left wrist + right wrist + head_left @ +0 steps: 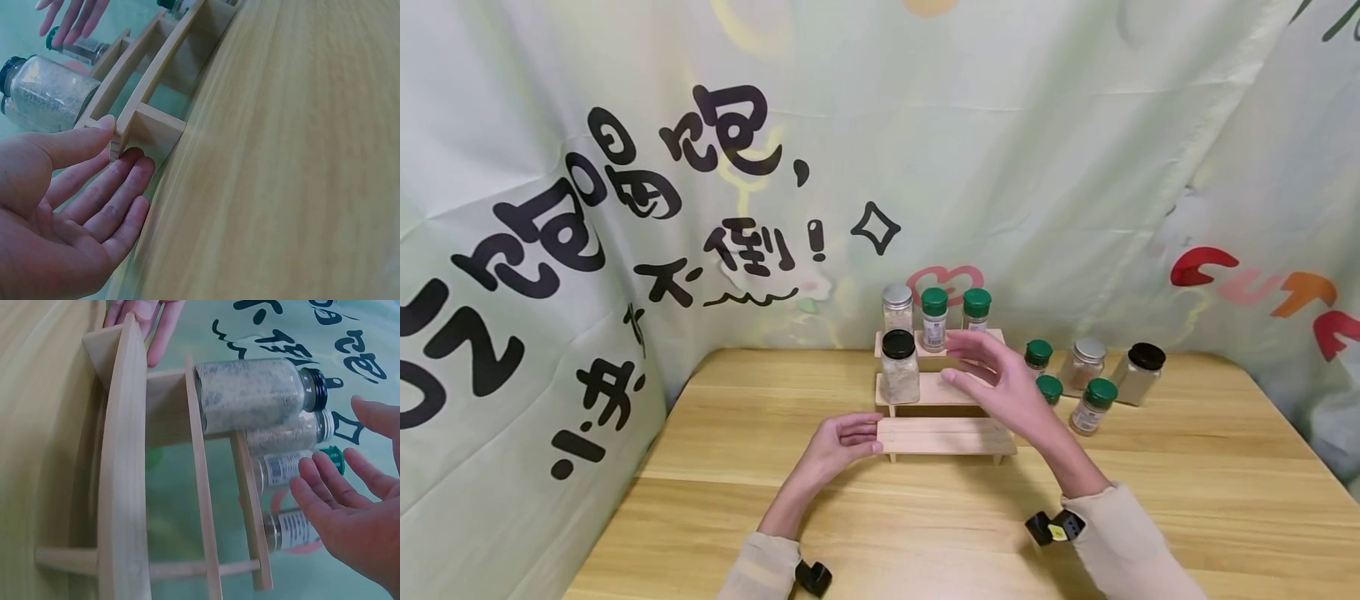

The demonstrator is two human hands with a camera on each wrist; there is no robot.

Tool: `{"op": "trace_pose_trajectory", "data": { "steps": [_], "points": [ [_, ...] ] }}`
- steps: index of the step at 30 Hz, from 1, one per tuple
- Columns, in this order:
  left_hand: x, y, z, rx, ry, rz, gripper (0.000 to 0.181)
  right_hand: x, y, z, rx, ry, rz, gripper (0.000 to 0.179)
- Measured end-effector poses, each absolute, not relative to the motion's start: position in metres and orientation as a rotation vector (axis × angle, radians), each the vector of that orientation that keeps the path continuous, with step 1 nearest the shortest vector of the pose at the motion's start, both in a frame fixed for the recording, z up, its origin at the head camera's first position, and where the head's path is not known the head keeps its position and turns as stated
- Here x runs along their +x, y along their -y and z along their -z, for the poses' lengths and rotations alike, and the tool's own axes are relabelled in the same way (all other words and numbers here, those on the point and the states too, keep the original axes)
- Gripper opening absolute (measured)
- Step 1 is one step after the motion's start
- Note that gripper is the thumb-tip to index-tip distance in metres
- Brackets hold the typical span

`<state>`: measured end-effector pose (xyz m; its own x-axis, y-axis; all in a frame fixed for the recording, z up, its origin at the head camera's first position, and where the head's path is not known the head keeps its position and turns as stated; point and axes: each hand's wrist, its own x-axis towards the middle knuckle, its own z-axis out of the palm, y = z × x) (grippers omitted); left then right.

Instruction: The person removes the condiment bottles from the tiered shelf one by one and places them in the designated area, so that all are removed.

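Observation:
A three-step wooden rack stands on the table. My left hand holds the left end of its lowest step, thumb on the board and fingers below, as the left wrist view shows. On the middle step is a black-lidded jar of pale contents. The top step bears a silver-lidded jar and two green-capped spice jars, one in the middle and one to the right. Over the rack's right side my right hand hovers with fingers apart, holding nothing; it partly hides the right spice jar.
Right of the rack, a loose group of jars stands on the wooden table: several green-capped ones, the front one nearest, a silver-lidded jar and a black-lidded jar. A printed curtain hangs behind.

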<state>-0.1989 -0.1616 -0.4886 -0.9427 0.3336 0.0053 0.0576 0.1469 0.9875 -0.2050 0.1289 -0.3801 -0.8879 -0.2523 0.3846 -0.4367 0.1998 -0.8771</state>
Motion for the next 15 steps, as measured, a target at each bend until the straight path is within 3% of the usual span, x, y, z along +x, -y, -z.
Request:
{"op": "trace_pose_trajectory", "data": {
  "steps": [15],
  "points": [
    [-0.200,0.161,0.489,0.370,-2.194,-1.894,0.048,-0.227,-0.094,0.376,0.743,2.232,-1.900,0.047]
  ]
}}
